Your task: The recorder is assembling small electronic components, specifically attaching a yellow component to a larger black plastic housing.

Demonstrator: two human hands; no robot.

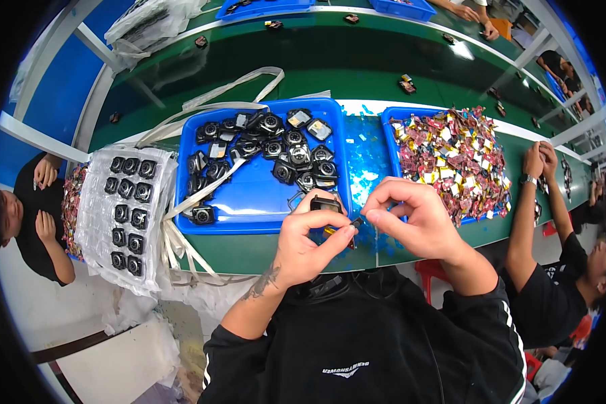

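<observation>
My left hand [306, 237] is closed around a black smartwatch case [326, 204] held above the table's near edge. A small part with yellow and red on it shows below the case, partly covered by my fingers. My right hand [414, 219] is beside it, thumb and forefinger pinched on a small dark piece [358, 221] at the case's right side. The piece is too small to name, and my left fingertips nearly meet it. Just beyond my left hand, a blue tray [249, 196] holds many loose black watch cases.
Right of it, another blue tray [388, 135] is heaped with small red, yellow and white parts. Blue film scraps [363, 158] lie between. White straps [215, 183] cross the left tray. A clear plastic tray [99, 202] carries watch cases. Co-workers sit at both sides; a green belt [303, 57] runs beyond.
</observation>
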